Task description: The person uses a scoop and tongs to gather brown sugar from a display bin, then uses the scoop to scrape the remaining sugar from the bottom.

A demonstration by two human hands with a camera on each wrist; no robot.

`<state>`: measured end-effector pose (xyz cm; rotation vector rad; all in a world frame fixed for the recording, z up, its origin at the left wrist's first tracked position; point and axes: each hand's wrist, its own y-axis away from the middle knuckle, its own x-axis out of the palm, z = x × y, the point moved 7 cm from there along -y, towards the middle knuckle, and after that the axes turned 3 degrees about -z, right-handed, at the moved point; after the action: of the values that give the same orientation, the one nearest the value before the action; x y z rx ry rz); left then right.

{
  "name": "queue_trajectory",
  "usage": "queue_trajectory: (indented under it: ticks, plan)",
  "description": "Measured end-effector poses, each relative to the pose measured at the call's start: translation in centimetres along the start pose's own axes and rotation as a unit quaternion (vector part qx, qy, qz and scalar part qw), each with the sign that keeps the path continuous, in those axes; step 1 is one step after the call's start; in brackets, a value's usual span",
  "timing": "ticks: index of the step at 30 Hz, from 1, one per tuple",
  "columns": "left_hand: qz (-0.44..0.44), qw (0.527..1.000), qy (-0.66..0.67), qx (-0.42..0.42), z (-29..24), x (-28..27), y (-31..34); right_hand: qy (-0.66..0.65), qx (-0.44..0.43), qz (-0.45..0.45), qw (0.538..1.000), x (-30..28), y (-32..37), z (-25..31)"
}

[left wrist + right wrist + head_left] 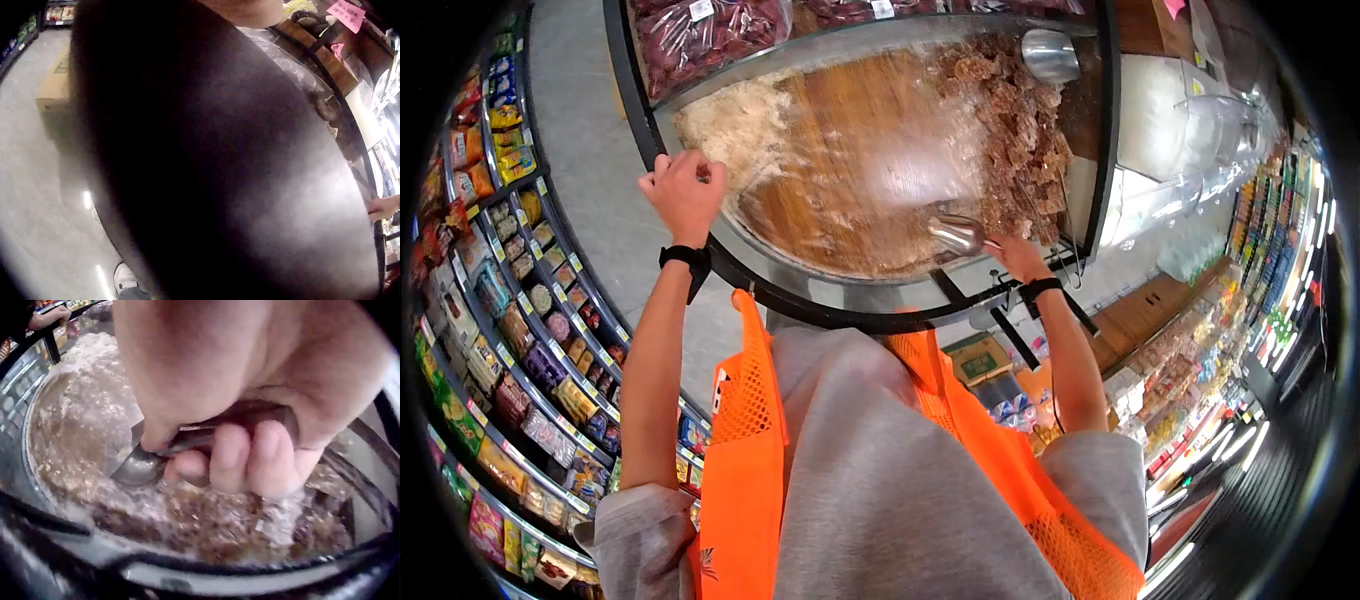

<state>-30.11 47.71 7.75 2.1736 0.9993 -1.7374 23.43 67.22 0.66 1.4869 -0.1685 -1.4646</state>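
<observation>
A metal scoop is held in my right hand, its head over the near side of a curved display bin. In the right wrist view, my fingers curl round the handle and the scoop head sits low over the contents. Brown crystalline chunks fill the bin's right side. A pale, crumbly heap lies at its left, with a thin dusting across the brown wooden bottom between. My left hand, fingers loosely bent, is at the bin's black rim on the left.
A second metal scoop lies at the bin's far right corner. Dark red bagged goods fill the section behind. Shelves of packaged snacks line the left. A cardboard box stands on the floor at left.
</observation>
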Motion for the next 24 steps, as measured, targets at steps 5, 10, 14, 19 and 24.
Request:
queue_trajectory:
  ticks: [5,10,14,19,24]
  plan:
    - [0.001,1.0,-0.005,0.011,-0.2,-0.3,0.4,-0.031,-0.152,-0.012,0.988,0.1,-10.7,20.0]
    - [0.0,1.0,0.002,0.009,0.3,0.4,-0.2,-0.06,-0.22,-0.119,0.966,-4.1,-9.8,22.2]
    - [-0.003,1.0,0.011,0.005,0.2,-0.1,0.2,-0.036,-0.079,-0.093,0.992,-4.7,-4.9,7.4]
    - [0.016,1.0,0.004,-0.009,0.1,-0.2,-0.2,-0.051,0.039,-0.04,0.997,-3.4,-3.0,4.3]
    - [0.004,1.0,-0.004,0.001,-0.1,-0.1,0.1,-0.11,-0.151,-0.043,0.981,-0.2,-12.8,21.4]
